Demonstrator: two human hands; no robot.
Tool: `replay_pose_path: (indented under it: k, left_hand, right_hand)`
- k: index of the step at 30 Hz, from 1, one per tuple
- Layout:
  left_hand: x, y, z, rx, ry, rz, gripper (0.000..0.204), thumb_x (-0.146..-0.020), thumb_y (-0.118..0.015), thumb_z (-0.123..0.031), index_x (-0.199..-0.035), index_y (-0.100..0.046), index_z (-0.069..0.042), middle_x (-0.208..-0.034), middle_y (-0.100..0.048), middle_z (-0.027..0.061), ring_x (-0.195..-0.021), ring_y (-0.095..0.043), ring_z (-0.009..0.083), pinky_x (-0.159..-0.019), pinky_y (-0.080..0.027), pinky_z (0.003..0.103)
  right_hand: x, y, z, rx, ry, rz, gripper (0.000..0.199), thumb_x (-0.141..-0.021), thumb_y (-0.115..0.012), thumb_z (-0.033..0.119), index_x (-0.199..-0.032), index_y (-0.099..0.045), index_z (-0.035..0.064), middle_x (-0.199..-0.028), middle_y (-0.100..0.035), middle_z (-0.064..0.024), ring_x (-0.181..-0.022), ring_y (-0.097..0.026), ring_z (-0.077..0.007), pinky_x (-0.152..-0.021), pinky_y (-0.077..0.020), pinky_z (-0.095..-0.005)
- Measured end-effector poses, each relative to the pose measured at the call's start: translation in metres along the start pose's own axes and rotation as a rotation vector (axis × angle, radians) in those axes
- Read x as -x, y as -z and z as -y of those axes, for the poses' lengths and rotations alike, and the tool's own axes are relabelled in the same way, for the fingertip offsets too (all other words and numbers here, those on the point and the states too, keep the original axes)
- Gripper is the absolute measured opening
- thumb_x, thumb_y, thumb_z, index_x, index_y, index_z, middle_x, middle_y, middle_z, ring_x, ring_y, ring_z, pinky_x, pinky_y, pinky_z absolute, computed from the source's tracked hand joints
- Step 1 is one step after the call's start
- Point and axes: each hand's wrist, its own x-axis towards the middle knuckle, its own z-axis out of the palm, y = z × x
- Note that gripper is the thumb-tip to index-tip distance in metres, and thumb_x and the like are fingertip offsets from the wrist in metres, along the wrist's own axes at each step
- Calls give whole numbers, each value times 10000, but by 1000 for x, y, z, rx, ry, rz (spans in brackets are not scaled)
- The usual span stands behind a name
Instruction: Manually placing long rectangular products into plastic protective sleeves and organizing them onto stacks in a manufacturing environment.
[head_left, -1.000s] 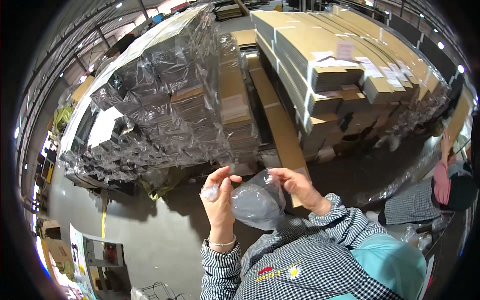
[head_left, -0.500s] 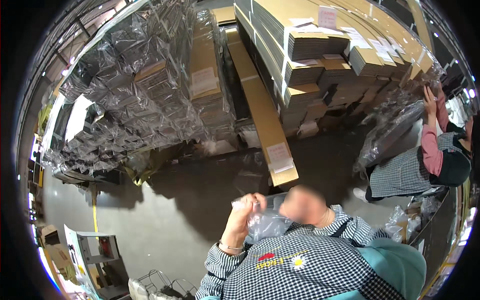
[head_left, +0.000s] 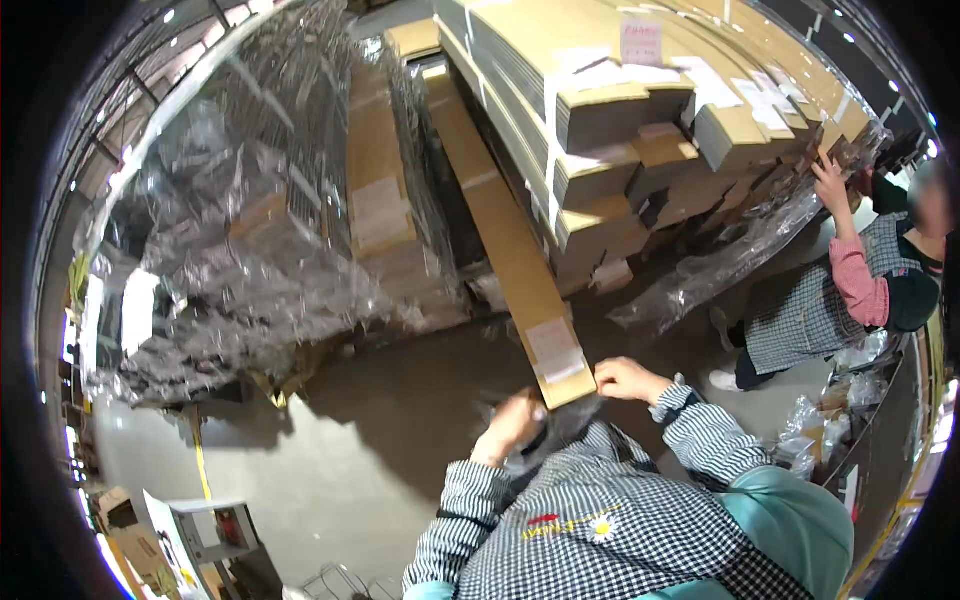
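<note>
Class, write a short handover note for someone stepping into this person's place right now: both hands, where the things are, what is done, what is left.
Left hand: closed on crumpled clear plastic film, close to the chest.
Right hand: at the near end of the long flat cardboard box, by its white label.
Done: the film is gathered up against the body.
Left: cannot tell. The pile of wrapped boxes still wears its wrap.

Grey concrete floor (head_left: 380,420); plastic-wrapped pallet stacks (head_left: 260,250); flat cardboard piles (head_left: 620,110); ceiling lamps.
</note>
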Motion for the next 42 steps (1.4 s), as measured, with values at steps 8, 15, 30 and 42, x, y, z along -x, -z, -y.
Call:
replay_pose_path:
  k: [8,15,30,42]
  left_hand:
    - [-38,15,55,-403,195,329,462,-879,-703,-470,-1067,-726,-48,-1076,-710,149,-1008,-657,294,-861,-525,414]
    - [-108,29,98,-128,16,-386,286,-813,-716,-299,-986,-715,-71,-914,-707,174,-871,-688,356,-761,-529,457]
    - [-77,-7,60,-247,163,-629,404,-882,-609,-81,-1280,-589,-16,-998,-699,158,-776,-672,286,-723,-538,365]
    - [-41,-12,60,-275,193,-652,452,-885,-563,-52,-1336,-583,-41,-925,-704,146,-699,-663,242,-639,-529,346]
  right_hand:
    - [-25,-63,-1,-102,-388,-569,119,-858,-601,93,-917,-681,27,-862,-697,-174,-824,-687,-341,-750,-537,-429]
    - [-112,-33,-40,-24,-504,-636,247,-903,-555,168,-1084,-686,63,-1015,-689,-235,-930,-656,-430,-811,-528,-483]
    - [-168,-53,-15,-489,-491,-569,273,-945,-565,134,-1171,-674,26,-1157,-695,-196,-1052,-666,-320,-887,-534,-413]
    - [-128,-44,9,-587,-435,-515,273,-953,-581,110,-1193,-666,12,-1161,-702,-163,-1056,-664,-266,-897,-532,-382]
